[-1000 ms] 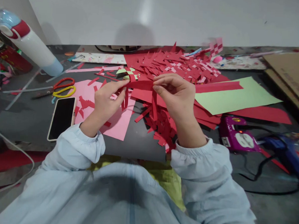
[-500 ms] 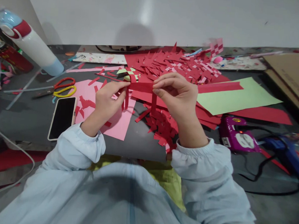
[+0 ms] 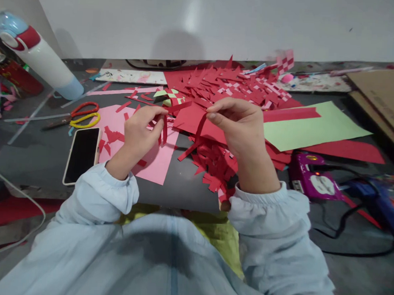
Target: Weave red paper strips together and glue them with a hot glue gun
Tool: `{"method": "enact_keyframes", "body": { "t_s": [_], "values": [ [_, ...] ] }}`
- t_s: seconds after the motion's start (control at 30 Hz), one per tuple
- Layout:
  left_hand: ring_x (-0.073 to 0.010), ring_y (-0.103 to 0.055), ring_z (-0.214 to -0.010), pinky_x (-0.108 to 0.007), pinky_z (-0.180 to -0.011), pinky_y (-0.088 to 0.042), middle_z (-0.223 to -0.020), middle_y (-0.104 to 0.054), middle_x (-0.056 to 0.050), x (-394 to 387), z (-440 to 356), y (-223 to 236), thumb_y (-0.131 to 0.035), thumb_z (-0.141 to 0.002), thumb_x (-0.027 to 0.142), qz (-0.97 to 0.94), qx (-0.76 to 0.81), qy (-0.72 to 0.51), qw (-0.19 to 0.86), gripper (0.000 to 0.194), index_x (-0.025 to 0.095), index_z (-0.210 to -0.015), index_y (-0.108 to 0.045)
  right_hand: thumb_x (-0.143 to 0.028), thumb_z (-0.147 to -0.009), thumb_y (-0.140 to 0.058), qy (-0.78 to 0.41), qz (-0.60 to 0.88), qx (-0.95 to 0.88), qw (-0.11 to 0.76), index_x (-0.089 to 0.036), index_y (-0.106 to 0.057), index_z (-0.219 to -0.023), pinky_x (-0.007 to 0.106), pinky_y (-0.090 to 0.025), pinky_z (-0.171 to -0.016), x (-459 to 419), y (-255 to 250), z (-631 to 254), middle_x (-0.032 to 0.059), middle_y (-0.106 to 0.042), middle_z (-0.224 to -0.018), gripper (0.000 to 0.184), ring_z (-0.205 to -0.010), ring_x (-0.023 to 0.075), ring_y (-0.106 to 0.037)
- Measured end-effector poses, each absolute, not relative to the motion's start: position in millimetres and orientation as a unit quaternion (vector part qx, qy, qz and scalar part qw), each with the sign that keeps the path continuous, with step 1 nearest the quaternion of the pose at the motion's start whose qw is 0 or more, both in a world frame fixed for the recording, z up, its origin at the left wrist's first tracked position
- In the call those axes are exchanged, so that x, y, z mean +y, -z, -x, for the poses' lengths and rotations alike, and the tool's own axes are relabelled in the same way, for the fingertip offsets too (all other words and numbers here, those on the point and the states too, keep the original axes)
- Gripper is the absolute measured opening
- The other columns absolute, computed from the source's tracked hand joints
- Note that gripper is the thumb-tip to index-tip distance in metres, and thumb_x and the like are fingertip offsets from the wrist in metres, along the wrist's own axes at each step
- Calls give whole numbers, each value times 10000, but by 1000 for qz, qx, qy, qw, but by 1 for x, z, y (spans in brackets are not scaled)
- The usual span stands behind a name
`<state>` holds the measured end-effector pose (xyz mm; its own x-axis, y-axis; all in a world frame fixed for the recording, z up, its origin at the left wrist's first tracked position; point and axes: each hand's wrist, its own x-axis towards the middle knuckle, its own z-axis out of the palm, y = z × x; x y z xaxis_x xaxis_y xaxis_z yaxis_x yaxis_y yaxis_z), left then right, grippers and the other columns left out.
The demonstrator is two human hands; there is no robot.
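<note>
And the right hand [image 3: 246, 128] edges outward, pinching a drooping red strip [image 3: 199, 129], as the left hand [image 3: 138, 132] pinches red paper [image 3: 165, 130], widening the space between them.

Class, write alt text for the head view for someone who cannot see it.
Left hand and right hand hold red paper strips above a dark table strewn with red paper pieces. Scissors and a phone lie left; a green sheet and purple device lie right.
</note>
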<state>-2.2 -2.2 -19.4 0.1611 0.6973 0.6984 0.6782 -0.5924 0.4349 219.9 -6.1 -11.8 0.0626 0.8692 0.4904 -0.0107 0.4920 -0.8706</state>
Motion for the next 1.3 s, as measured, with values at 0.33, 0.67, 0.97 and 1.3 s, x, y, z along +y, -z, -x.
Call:
{"method": "enact_keyframes", "body": {
  "t_s": [0.33,0.67,0.97,1.3],
  "values": [
    [-129,-672,-781,-249,-745,-542,-914,-736,3,-1,3,20,-536,-812,104,-758,462,-460,22,234,210,-941,-700,-552,-722,-775,-365,394,-597,596,-234,-646,-782,237,-535,-605,-3,12,-220,-45,-609,-686,348,-599,80,-568],
    [-138,-688,-837,-253,-769,-542,-930,-746,-4,-2,2,20,-545,-829,119,-769,458,-445,25,211,215,-939,-698,-611,-708,-751,-435,386,-571,579,-238,-579,-808,230,-566,-579,1,18,-216,-72,-617,-613,423,-542,83,-635],
    [-102,-655,-674,-229,-668,-546,-837,-735,1,3,0,20,-548,-797,112,-731,480,-474,103,172,191,-867,-684,-562,-683,-793,-497,412,-446,620,-236,-541,-823,211,-554,-554,19,40,-226,-51,-678,-643,436,-586,103,-673],
    [-113,-675,-702,-235,-679,-559,-802,-750,-4,0,1,15,-570,-760,138,-773,410,-474,101,154,201,-820,-697,-568,-774,-701,-407,427,-435,680,-251,-485,-875,229,-580,-629,38,60,-235,-40,-683,-735,397,-677,110,-701]
  ]
}}
